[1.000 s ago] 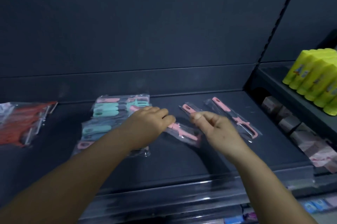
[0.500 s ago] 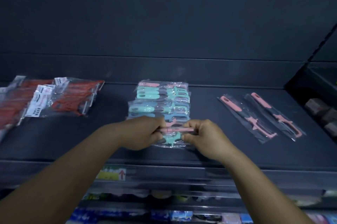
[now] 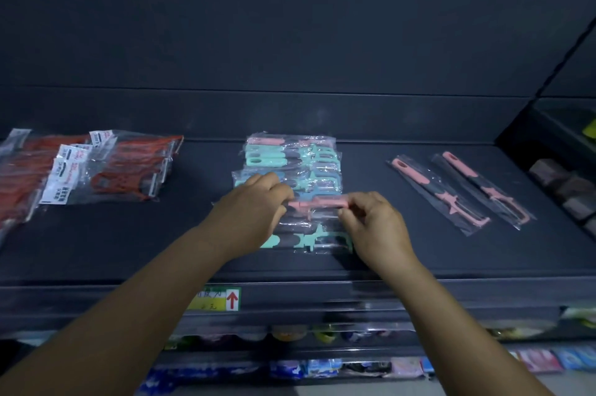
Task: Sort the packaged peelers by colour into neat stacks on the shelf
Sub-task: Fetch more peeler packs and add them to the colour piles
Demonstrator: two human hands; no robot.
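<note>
Both hands have swung back from the pink pair to the mixed pile: left hand (image 3: 254, 202) and right hand (image 3: 371, 221) each pinch an end of a pink peeler packet (image 3: 317, 203) above the teal peelers (image 3: 290, 160). Likely bound for the two pink peelers (image 3: 458, 191) on the shelf (image 3: 96, 241).

Dark back panel (image 3: 290, 24) behind, plain, one horizontal seam across it; yellow-green price label (image 3: 219, 299) with red up-arrow fixed to front edge strip, print too blurred to read; lower tier below holds a row of small round items (image 3: 290, 332), colours mixed, detail unclear; bottom row of flat packets (image 3: 322, 368), blue and pink; right-hand bay: stacked brownish packs (image 3: 567, 189), a yellow object (image 3: 591, 129) partly cut off at frame edge.
</note>
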